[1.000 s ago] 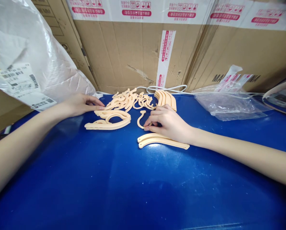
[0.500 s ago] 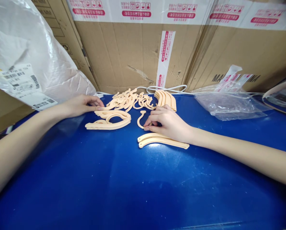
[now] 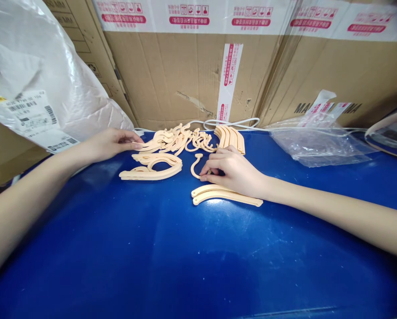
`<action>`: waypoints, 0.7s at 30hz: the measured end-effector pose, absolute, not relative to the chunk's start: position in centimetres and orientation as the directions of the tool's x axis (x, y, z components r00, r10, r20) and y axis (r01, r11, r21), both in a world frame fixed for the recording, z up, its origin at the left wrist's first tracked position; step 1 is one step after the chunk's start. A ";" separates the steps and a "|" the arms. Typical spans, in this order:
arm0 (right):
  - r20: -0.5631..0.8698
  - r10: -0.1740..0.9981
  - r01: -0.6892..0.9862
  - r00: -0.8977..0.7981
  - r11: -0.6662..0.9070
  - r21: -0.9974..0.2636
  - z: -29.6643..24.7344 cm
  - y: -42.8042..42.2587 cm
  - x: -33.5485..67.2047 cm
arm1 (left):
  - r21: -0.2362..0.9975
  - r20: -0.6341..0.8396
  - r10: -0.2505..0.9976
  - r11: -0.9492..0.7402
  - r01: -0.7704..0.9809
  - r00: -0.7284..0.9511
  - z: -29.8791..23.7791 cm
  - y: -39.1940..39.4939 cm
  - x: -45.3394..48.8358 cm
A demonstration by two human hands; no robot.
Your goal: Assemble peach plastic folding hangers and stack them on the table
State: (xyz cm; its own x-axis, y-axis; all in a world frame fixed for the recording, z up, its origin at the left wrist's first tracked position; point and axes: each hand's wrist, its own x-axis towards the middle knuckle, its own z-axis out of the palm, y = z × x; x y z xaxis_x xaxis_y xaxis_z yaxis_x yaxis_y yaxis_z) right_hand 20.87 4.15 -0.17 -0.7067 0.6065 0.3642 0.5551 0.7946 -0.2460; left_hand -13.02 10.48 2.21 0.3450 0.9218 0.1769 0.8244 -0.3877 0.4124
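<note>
Holding a cream hook [image 3: 192,169] in a tight pinch, the right hand [image 3: 231,170] is hovering low at the blue surface [image 3: 185,257]. The left hand [image 3: 113,144], fingers together, is gripping a curved piece [image 3: 151,146] at the left edge of the pile [image 3: 175,135] — picking is apparently underway, the next move likely calling for a clean lift.

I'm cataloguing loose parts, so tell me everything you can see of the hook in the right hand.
The hook is slim, cream-coloured and plastic-looking, with a smooth curve bulging left and a small, wider tip at its far end. The thumb and fingers of the right hand pinch its near end, hiding the rest. Whether it touches the blue table is unclear.
</note>
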 end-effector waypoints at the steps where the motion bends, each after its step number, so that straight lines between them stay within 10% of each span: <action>1: 0.364 0.606 0.555 -0.707 0.795 -0.246 -0.2 4.1 20.9 | 0.417 0.184 0.924 -0.381 0.825 0.334 2.4 10.4 -12.9; 12: 0.336 0.606 0.524 -0.721 0.794 -0.308 0.1 4.1 20.7 | 0.590 0.216 0.954 -0.298 0.750 0.209 4.7 7.5 -9.2; 21: 0.235 0.811 0.264 -0.536 0.425 -0.866 3.0 3.2 20.9 | 0.793 0.184 0.951 -0.294 0.533 0.249 4.0 1.6 -1.2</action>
